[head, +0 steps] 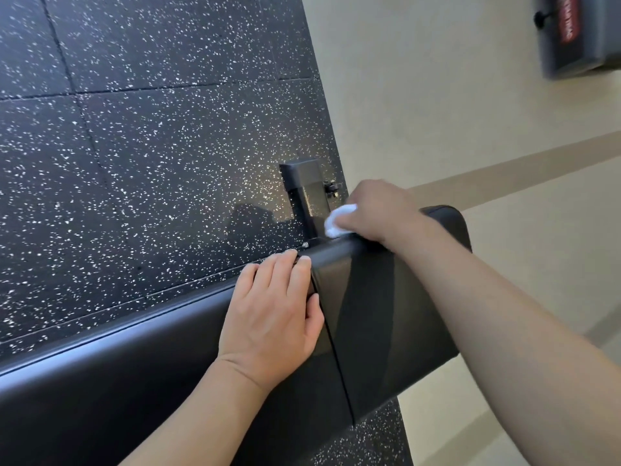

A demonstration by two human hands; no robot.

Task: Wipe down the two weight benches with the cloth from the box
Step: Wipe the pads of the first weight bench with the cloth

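A black padded weight bench (376, 317) runs from the lower left to the middle right of the head view, with a seam between its two pads. My right hand (379, 210) is closed on a bunched white cloth (339, 222) and presses it against the far edge of the shorter pad. My left hand (275, 314) lies flat on the longer pad beside the seam, fingers at the pad's far edge, holding nothing. Only one bench is in view.
A black metal frame post (304, 190) with a knob stands just behind the bench near the cloth. Speckled black rubber flooring (134, 146) fills the left. A beige wall (453, 112) is on the right, with a dark wall-mounted dispenser (578, 35) at the top right.
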